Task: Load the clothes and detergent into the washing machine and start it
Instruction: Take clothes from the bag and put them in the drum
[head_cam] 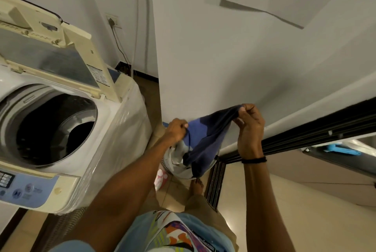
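White plastic washing machine takes up the left side. The lid is flipped up and the drum is wide open, with something dark lying at the bottom, can't tell what. To its right, on the floor by the wall, there's a pale laundry basket with light-coloured clothes in it. The navy-and-blue garment is stretched out above that basket, so it's well apart from the drum and not loaded yet. Left hand has its fingers curled tight round one end, and right hand pinches the other edge between thumb and fingertips.

What could go wrong, imo:
- The garment has to swing left over the machine's rim, and the right hand only has a pinch on it. That end could slip and land on the floor or back in the basket.
- The lower part hangs down into the basket, so it might drag other clothes out with it.
- The thin drawstring dangling off it could snag on the basket, or tangle round stuff in the wash.
- No detergent anywhere in view, so that step looks easy to forget.
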Tool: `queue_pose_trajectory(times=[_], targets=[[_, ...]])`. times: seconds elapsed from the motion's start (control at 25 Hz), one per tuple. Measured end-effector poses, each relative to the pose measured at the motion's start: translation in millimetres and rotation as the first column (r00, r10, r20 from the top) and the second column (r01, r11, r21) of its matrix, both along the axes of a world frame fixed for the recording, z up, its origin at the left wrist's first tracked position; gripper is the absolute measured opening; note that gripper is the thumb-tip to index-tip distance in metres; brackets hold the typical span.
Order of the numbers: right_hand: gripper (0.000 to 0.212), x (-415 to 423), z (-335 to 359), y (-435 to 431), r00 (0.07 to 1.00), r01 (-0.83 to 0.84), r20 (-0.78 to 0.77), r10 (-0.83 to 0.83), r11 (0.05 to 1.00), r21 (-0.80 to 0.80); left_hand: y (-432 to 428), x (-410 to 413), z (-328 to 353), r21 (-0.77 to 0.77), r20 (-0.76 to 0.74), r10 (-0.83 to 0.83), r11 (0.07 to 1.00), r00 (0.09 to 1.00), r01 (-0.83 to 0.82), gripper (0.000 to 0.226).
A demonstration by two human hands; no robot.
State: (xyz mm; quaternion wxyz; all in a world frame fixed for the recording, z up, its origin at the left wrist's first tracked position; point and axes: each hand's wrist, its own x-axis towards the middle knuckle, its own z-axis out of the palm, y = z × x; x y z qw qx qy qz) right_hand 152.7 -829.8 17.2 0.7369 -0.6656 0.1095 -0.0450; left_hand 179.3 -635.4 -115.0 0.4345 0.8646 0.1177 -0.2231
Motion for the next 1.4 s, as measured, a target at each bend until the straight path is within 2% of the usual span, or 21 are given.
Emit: queue_pose_trajectory(times=[0.04, 0.08, 0.12, 0.16, 0.2, 0.28, 0.32, 0.36, 0.44, 0.48, 0.56, 0.6, 0.68, 0.76, 0.88, 0.92, 1.08, 1.16, 1.28, 1.32, 1.4], targets=[[0.01, 4, -5, -2, 0.999, 0.013, -0.042, -0.022, 0.976, -0.216, 1, 5, 6, -0.047, 0.053, 0.005, 0.999, 0.999, -0.003, 0.024], [0.025, 7, -12, -1, 0.996, -0.015, -0.085, -0.029, 0.878, -0.479, 1, 10, 14, -0.081, 0.086, -0.019, 0.996, 0.996, 0.026, 0.025], [0.048, 10, -21, -1, 0.992, -0.092, -0.124, 0.008, 0.717, -0.691, -1, 14, 24, -0.106, 0.117, -0.086, 0.989, 0.989, 0.099, 0.026], [0.07, 14, -31, 3, 0.979, -0.202, -0.188, 0.082, 0.554, -0.807, -3, 19, 35, -0.141, 0.146, -0.173, 0.971, 0.974, 0.194, 0.027], [0.082, 16, -42, 9, 0.94, -0.341, -0.3, 0.162, 0.417, -0.843, -8, 24, 46, -0.188, 0.187, -0.25, 0.94, 0.95, 0.284, 0.027], [0.071, 21, -61, 21, 0.79, -0.61, -0.547, 0.279, 0.259, -0.749, -12, 34, 71, -0.253, 0.275, -0.313, 0.889, 0.909, 0.382, 0.026], [0.054, 24, -68, 22, 0.744, -0.667, -0.593, 0.309, 0.277, -0.692, -9, 40, 84, -0.256, 0.32, -0.309, 0.882, 0.896, 0.396, 0.025], [0.036, 27, -71, 21, 0.755, -0.655, -0.571, 0.321, 0.36, -0.664, -2, 44, 92, -0.244, 0.349, -0.3, 0.886, 0.888, 0.395, 0.023], [0.013, 36, -70, 14, 0.861, -0.499, -0.438, 0.258, 0.596, -0.629, 28, 49, 101, -0.1, 0.317, -0.337, 0.918, 0.887, 0.385, 0.022], [0.017, 41, -65, 15, 0.902, -0.417, -0.364, 0.232, 0.69, -0.592, 46, 47, 103, 0.02, 0.23, -0.383, 0.921, 0.895, 0.389, 0.033], [0.023, 50, -47, 28, 0.932, -0.346, -0.278, 0.231, 0.795, -0.498, 76, 41, 99, 0.305, -0.015, -0.492, 0.827, 0.87, 0.473, 0.048], [0.021, 53, -39, 39, 0.932, -0.345, -0.272, 0.239, 0.813, -0.469, 84, 38, 97, 0.404, -0.055, -0.5, 0.781, 0.864, 0.477, 0.044], [0.019, 56, -33, 55, 0.923, -0.382, -0.228, 0.311, 0.817, -0.432, 91, 33, 109, 0.358, 0.033, -0.392, 0.864, 0.92, 0.355, 0.033], [0.032, 56, -26, 61, 0.88, -0.472, -0.169, 0.445, 0.774, -0.422, 94, 25, 136, 0.036, 0.142, -0.181, 0.984, 0.973, 0.177, 0.023], [0.063, 53, -16, 78, 0.688, -0.652, -0.083, 0.721, 0.565, -0.505, 98, 11, 182, -0.267, 0.235, -0.054, 0.956, 0.97, 0.117, 0.025], [0.064, 53, -11, 87, 0.663, -0.678, -0.083, 0.744, 0.55, -0.487, 99, 7, 198, -0.31, 0.274, -0.05, 0.941, 0.96, 0.137, 0.025], [0.043, 57, 30, 124, 0.737, -0.61, 0.094, 0.669, 0.718, -0.335, 134, -15, 246, -0.442, 0.45, 0.149, 0.894, 0.881, 0.074, 0.019], [0.042, 60, 66, 152, 0.726, -0.601, 0.205, 0.656, 0.751, -0.273, 173, -31, 255, -0.421, 0.503, 0.169, 0.905, 0.847, 0.069, 0.04], [0.035, 52, 114, 217, 0.737, -0.614, 0.299, 0.606, 0.786, -0.078, 237, -59, 260, -0.143, 0.434, 0.044, 0.989, 0.9, 0.02, 0.093], [0.033, 49, 128, 241, 0.735, -0.624, 0.322, 0.596, 0.781, -0.023, 255, -69, 260, -0.106, 0.427, 0.055, 0.994, 0.903, -0.01, 0.099], [0.032, 44, 151, 289, 0.726, -0.647, 0.335, 0.6, 0.762, 0.037, 287, -83, 262, -0.184, 0.478, 0.193, 0.976, 0.857, -0.117, 0.089]])
